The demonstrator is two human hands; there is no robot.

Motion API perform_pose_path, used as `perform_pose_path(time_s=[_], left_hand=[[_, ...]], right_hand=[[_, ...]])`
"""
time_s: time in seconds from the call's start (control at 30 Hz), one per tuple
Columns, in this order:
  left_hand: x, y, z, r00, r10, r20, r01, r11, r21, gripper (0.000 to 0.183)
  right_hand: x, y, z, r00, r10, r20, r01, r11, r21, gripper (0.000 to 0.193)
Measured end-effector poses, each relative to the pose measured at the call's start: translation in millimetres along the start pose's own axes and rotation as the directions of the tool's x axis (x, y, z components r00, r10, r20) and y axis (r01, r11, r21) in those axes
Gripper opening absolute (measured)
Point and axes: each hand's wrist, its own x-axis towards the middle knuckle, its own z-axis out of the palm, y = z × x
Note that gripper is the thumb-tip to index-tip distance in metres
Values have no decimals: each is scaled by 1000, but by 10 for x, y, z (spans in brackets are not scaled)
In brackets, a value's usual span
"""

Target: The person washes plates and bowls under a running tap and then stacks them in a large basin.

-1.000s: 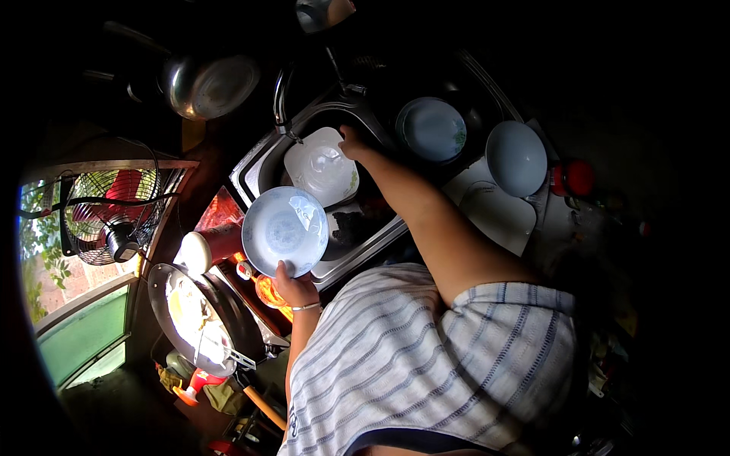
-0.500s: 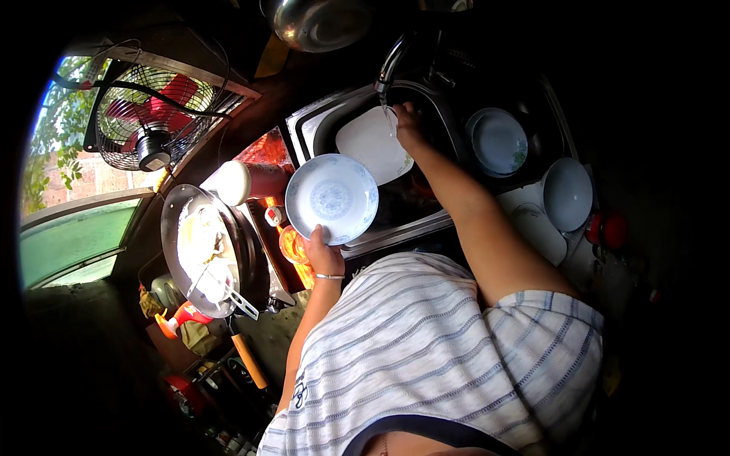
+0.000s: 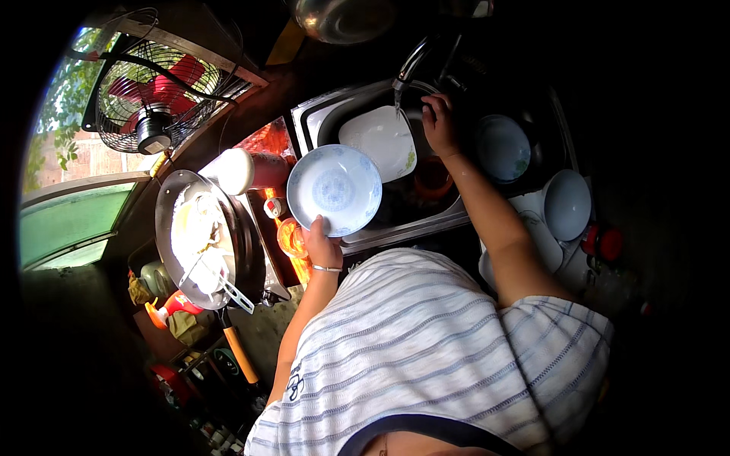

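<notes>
My left hand (image 3: 322, 245) grips the near rim of a round white plate with a blue pattern (image 3: 334, 190), held tilted by the left edge of the sink. Just right of the faucet (image 3: 411, 64), my right hand (image 3: 439, 125) is raised over the sink basin with its fingers apart and nothing in them. Water runs from the spout. Below it, a squarish white plate with a green leaf mark (image 3: 378, 142) rests in the basin (image 3: 319, 121). An orange-brown round thing (image 3: 433, 178) lies in the dark of the basin, its kind unclear.
A bowl with a green leaf mark (image 3: 503, 149) sits in the right basin. Beside it stand a white bowl (image 3: 566, 205) and more dishes. On the left are a frying pan (image 3: 172, 243) with a slotted turner (image 3: 220, 281), a spray bottle (image 3: 181, 304) and a fan (image 3: 156, 99).
My right hand has come away from the squarish plate, rising and moving right with its fingers opening. My left hand still holds the round plate. The whole view has shifted slightly.
</notes>
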Motion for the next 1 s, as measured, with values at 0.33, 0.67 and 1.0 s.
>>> perform_pose_path(time_s=[0.33,0.67,1.0], left_hand=[[66,21,35,1000,16,0,-16,1000,9,35],[-91,100,-7,998,34,-46,-37,998,-50,39],[-221,209,50,999,50,6,-49,993,-111,42]], right_hand=[[-935,248,188,369,-282,885,660,750,-36,18],[-132,-397,113,552,-406,728,420,890,178,14],[413,-310,118,661,491,568,-749,381,542,24]])
